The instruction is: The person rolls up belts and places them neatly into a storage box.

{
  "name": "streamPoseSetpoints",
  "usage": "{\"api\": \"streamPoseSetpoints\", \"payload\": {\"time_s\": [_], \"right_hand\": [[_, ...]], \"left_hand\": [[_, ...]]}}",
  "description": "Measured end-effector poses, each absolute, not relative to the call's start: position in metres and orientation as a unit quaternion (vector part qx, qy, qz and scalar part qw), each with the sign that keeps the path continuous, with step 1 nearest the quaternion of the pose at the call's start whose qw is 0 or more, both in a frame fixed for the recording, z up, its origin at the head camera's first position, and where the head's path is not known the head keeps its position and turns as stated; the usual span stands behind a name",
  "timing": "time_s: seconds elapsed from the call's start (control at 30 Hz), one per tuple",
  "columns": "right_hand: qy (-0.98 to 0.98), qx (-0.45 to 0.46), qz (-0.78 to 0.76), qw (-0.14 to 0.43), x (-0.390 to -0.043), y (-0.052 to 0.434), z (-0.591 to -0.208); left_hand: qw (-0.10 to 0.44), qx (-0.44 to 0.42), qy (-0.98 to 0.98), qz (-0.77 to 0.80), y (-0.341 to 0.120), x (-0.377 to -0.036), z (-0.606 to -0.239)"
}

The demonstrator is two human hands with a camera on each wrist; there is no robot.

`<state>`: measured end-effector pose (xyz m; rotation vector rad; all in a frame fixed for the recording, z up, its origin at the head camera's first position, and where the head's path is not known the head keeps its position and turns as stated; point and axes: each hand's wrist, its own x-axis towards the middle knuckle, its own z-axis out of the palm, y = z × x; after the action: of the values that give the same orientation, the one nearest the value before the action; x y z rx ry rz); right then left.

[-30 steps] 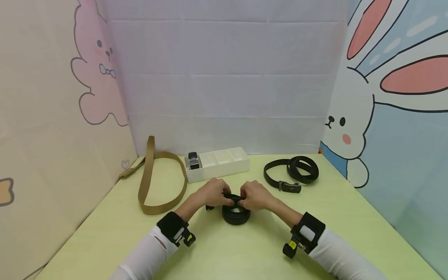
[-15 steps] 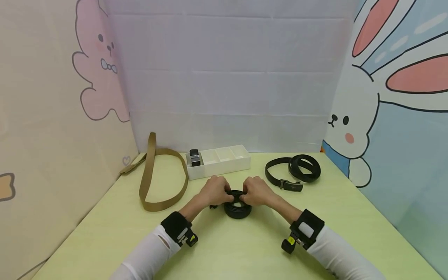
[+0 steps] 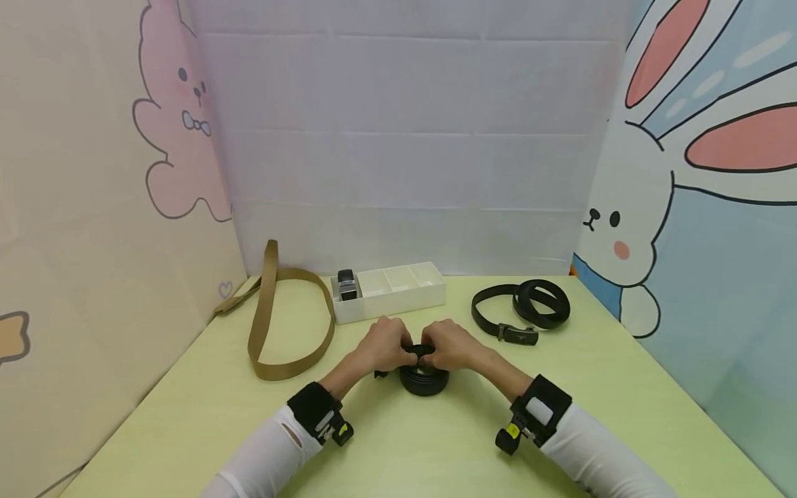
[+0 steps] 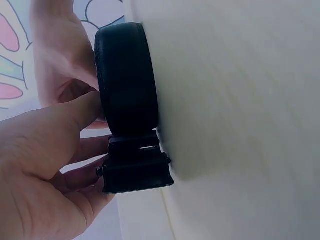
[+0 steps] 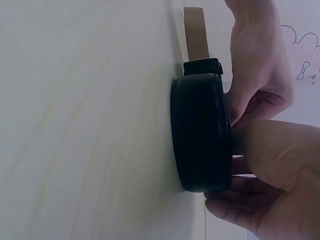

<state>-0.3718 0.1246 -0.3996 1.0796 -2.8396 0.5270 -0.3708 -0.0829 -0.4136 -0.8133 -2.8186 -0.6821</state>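
both hands (image 3: 418,346) on coiled belt (image 3: 425,380)

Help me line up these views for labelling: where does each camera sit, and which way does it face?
Head: worn high, looking forward and down at the table; both hands and sleeves show.
Left wrist: low beside the left hand, looking along the table at the rolled belt.
Right wrist: low beside the right hand, looking across at the same belt.
All three share the rolled belt and both hands.
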Motion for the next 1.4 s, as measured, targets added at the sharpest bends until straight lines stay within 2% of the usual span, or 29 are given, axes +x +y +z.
{"api": "streamPoseSetpoints", "payload": {"time_s": [0.2, 0.3, 0.4, 0.57, 0.67, 0.8, 0.97, 1.1, 1.3, 1.4], "right_hand": [[-0.910, 0.375, 0.174, 0.025, -0.374, 0.125, -0.404], [-0.912, 0.371, 0.163, 0.061, -0.372, 0.126, -0.405], [-0.907, 0.378, 0.126, 0.140, -0.370, 0.130, -0.405], [-0.847, 0.409, 0.022, 0.339, -0.370, 0.136, -0.405], [-0.796, 0.418, 0.002, 0.437, -0.376, 0.140, -0.403], [-0.743, 0.432, 0.029, 0.511, -0.382, 0.146, -0.396], [-0.693, 0.450, 0.096, 0.555, -0.384, 0.154, -0.384], [-0.672, 0.454, 0.166, 0.561, -0.383, 0.158, -0.375], [-0.671, 0.451, 0.226, 0.544, -0.380, 0.161, -0.368], [-0.682, 0.459, 0.232, 0.519, -0.378, 0.161, -0.369]], "left_hand": [[0.073, -0.272, -0.927, -0.247, -0.085, -0.371, -0.417], [0.082, -0.278, -0.921, -0.260, -0.086, -0.370, -0.413], [0.097, -0.281, -0.914, -0.276, -0.086, -0.368, -0.406], [0.161, -0.277, -0.899, -0.299, -0.087, -0.361, -0.386], [0.175, -0.264, -0.888, -0.333, -0.088, -0.356, -0.373], [0.169, -0.260, -0.860, -0.406, -0.093, -0.348, -0.356], [0.163, -0.267, -0.821, -0.478, -0.101, -0.343, -0.341], [0.115, -0.259, -0.799, -0.530, -0.108, -0.345, -0.339], [-0.039, -0.284, -0.760, -0.584, -0.116, -0.352, -0.345], [-0.090, -0.305, -0.742, -0.590, -0.119, -0.354, -0.347]]}}
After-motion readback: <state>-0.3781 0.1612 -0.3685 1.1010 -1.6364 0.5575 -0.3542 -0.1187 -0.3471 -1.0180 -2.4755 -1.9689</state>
